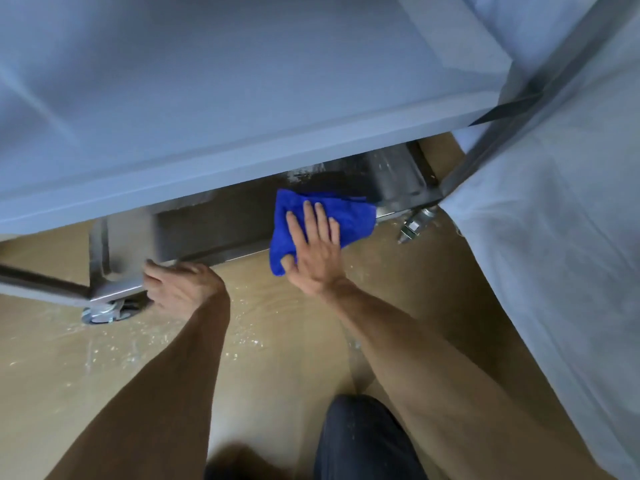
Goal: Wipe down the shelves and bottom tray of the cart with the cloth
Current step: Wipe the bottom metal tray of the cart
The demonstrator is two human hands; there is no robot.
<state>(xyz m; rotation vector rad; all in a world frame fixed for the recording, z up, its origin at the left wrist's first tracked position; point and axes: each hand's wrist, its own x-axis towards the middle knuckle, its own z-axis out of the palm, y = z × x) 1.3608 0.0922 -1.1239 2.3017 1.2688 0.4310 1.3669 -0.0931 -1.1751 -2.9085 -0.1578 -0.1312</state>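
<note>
At far left, a caster [104, 311] sits under the cart's corner, where the left hand [180, 285] curls over the bottom tray's [221, 230] front rim. Right of it, the right hand [317, 251] presses flat, fingers straight, on the blue cloth [349, 216] lying on the tray beneath a pale shelf [242, 98].

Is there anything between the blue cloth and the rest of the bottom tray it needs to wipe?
Nothing visible lies on the bottom tray left of the blue cloth, which the right hand presses flat. The upper shelf overhangs and hides the tray's back part. The left hand grips the front rim.
</note>
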